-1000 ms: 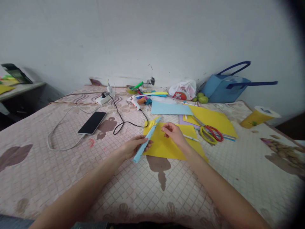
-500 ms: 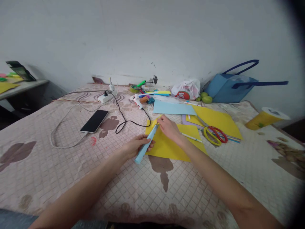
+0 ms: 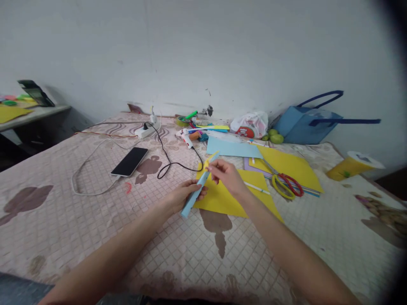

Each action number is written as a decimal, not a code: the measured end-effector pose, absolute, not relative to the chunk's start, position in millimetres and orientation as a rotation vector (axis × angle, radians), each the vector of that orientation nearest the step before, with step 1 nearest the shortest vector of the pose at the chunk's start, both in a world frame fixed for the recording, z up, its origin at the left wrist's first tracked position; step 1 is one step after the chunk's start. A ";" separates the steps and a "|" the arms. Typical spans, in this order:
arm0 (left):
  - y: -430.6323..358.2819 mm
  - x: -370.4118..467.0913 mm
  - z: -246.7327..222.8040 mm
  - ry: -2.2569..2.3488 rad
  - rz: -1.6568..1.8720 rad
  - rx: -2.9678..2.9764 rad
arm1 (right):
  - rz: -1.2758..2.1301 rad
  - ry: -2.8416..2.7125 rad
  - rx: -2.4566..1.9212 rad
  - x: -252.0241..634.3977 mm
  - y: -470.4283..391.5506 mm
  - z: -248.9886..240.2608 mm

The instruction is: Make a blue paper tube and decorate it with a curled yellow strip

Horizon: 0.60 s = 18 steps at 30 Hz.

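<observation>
A narrow light blue paper strip, folded or rolled lengthwise, slants up and away from me. My left hand is closed around its lower middle, thumb on top. Near its far end a small yellow paper piece lies against the blue. My right hand pinches at the edge of that yellow piece with thumb and forefinger; the exact contact is too small to make out. Beneath both hands lies a yellow paper sheet, with a white pen-like stick on it.
Scissors with yellow and red handles rest on stacked coloured sheets to the right. A white glue gun trails a black cord behind my hands. A phone lies left. A blue bag and yellow container stand right.
My right hand has drawn slightly back and right from the strip's far end, so the blue tip and yellow piece show more. My left hand keeps its hold. The view has shifted slightly.
</observation>
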<state>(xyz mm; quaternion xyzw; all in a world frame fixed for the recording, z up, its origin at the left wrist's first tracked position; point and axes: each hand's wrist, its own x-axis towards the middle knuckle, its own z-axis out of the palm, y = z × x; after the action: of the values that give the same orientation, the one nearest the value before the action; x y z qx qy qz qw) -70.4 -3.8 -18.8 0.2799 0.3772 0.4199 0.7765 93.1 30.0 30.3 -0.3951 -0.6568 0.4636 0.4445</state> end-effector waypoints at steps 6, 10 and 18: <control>-1.5 -71.5 -19.1 0.820 0.946 0.607 | 1.014 -1.775 -1.042 98.7 -1.9 -8.3; -0.7 -74.9 -17.2 0.836 0.972 0.597 | 1.207 -1.650 -1.094 111.2 -3.8 -6.5; -0.5 -77.0 -18.6 0.914 1.030 0.659 | 1.180 -1.172 -1.276 146.5 10.3 -18.6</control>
<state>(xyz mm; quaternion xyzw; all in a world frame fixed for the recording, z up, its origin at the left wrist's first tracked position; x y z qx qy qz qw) -77.0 -0.5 -18.6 0.2985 0.4140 0.4665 0.7224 146.5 10.3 -18.6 -0.5275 -0.4845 0.4878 0.4991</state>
